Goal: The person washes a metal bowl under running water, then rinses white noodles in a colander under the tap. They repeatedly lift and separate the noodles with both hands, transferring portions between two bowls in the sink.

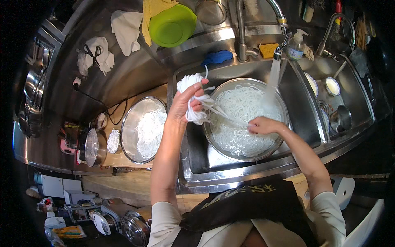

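My left hand grips a looped bundle of white noodles above the left rim of a round metal basin. Strands stretch from that bundle toward my right hand, whose fingers pinch their ends low over the basin. Inside the basin, loose noodles lie in water. From the faucet's spray head, water pours into the basin's right side. The basin stands in a stainless-steel sink. At the left, a second metal bowl holds more white noodles.
A small noodle bundle lies beside another metal pot on the counter. Behind the sink are a blue cloth, a yellow sponge, a pump bottle and a green plastic basin. The right sink holds dishes and a metal cup.
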Demonstrator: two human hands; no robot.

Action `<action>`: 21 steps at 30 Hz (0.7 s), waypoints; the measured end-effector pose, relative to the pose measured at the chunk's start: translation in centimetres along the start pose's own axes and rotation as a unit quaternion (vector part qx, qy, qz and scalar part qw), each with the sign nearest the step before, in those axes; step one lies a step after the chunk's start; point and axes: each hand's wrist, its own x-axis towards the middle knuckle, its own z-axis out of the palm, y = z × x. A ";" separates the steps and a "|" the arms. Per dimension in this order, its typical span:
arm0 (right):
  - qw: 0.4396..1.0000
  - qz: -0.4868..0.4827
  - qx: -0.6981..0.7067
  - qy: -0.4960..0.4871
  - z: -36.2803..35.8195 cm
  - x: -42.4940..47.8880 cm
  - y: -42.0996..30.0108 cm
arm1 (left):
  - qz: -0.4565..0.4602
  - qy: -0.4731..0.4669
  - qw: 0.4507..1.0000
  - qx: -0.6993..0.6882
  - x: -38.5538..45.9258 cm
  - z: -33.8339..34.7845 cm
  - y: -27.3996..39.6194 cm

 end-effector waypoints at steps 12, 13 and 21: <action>0.957 -0.165 0.104 0.215 -6.1 1.9 -14.4 | -0.038 -0.019 0.999 0.018 0.4 -0.8 -8.3; 0.960 -0.145 0.138 0.195 -6.2 2.3 -14.5 | -0.036 -0.021 0.999 0.011 0.3 -0.7 -8.6; 0.958 -0.092 0.147 0.228 -5.2 4.5 -9.6 | -0.012 0.048 0.999 -0.019 -1.7 -2.2 -5.6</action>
